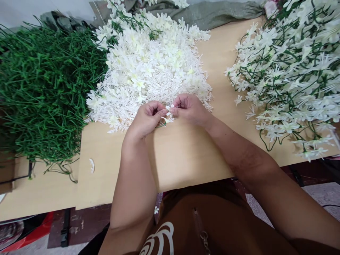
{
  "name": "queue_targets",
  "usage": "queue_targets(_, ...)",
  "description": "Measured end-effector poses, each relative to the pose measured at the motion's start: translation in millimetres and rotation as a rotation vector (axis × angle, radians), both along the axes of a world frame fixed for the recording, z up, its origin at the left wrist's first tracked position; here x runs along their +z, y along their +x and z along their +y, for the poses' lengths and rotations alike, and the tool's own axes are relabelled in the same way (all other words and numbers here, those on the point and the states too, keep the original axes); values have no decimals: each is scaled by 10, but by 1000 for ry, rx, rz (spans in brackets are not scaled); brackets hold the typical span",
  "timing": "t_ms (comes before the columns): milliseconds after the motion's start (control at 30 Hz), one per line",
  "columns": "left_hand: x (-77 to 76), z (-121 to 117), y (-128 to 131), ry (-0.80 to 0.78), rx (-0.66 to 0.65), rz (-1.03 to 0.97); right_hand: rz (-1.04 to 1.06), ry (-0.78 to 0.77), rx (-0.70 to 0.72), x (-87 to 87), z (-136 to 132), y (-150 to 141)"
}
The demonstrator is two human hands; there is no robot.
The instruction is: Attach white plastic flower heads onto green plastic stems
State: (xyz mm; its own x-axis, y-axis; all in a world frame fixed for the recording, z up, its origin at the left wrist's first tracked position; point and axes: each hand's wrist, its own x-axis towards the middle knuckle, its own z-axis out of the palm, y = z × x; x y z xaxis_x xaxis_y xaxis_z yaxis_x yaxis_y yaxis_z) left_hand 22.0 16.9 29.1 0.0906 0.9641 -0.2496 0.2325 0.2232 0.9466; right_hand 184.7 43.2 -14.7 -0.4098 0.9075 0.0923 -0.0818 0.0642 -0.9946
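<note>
Between my two hands, just in front of the white heap, is a small white artificial flower (169, 109). My left hand (150, 118) pinches it from the left with thumb and forefinger. From the right, my right hand (190, 108) pinches at the same flower, its other fingers curled in. Just below the fingertips another white flower (167, 120) with a bit of green stem shows, close to the tabletop. Right behind my hands lies a broad heap of white petals and thin white stamen pieces (159, 71).
A tall pile of green plastic stems (50, 92) stands at the left. White flowers on green stems (294, 78) are heaped at the right. One loose white piece (91, 165) lies on the wooden tabletop (191, 156). Grey-green cloth (220, 14) runs along the back.
</note>
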Motion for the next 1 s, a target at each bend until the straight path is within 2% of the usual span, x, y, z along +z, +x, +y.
queue_targets(267,-64,15,29,6,11,1,-96,-2,-73,29,-10,-29)
queue_targets(567,-51,28,135,-16,92,-84,88,-71,-8,-47,33,10)
queue_targets(733,-122,52,100,13,97,-197,170,-70,24,-11,27,30)
queue_targets(1000,-129,51,98,22,84,-206,134,-117,-20,31,21,42)
